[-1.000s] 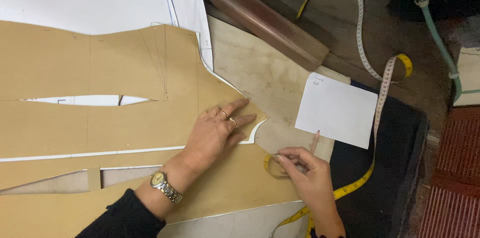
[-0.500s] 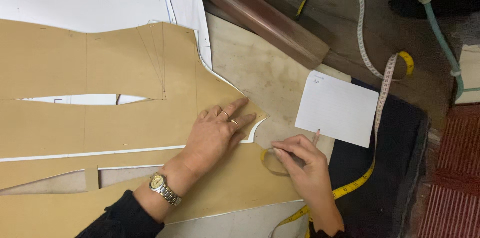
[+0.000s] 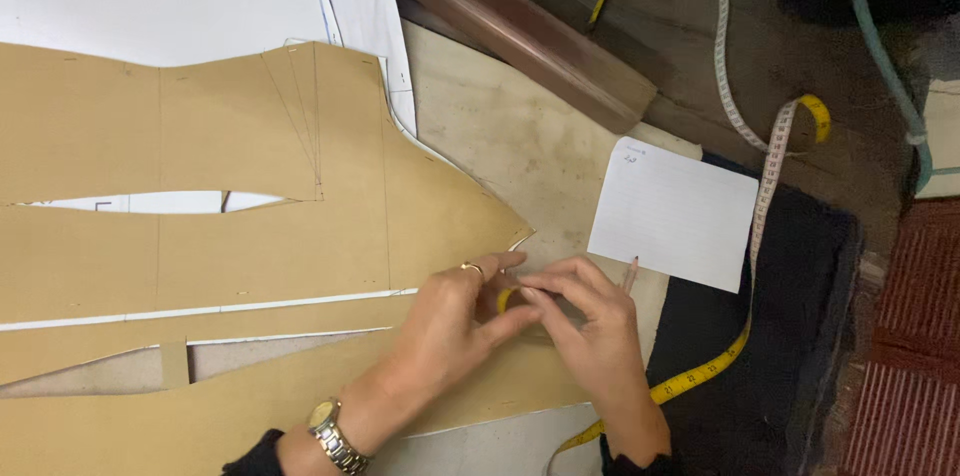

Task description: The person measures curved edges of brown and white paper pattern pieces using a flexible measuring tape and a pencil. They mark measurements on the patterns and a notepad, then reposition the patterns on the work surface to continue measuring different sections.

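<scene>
Where the head camera looks down on the work table [image 3: 520,146], both of the person's hands meet just past the pointed tip of a brown card pattern piece [image 3: 250,266] that lies flat across the left and middle of the picture. The left hand [image 3: 445,331], with a ring on one finger and a metal wristwatch [image 3: 333,438] at the wrist, has its fingers curled inward, thumb and fingertips pinching a short stretch of the yellow measuring tape [image 3: 745,236]. The right hand [image 3: 590,326] touches it from the other side, its fingers pressed together on the same bit of tape, and a pencil [image 3: 630,274] sticks up between its fingers. From the hands the tape runs under the right wrist, curves out over a dark cloth [image 3: 800,356] and climbs along the right edge of a white lined note card [image 3: 675,211] toward the top of the frame. White paper sheets [image 3: 170,6] lie under the pattern at upper left. A dark wooden block [image 3: 520,31] lies slantwise above the note card.
</scene>
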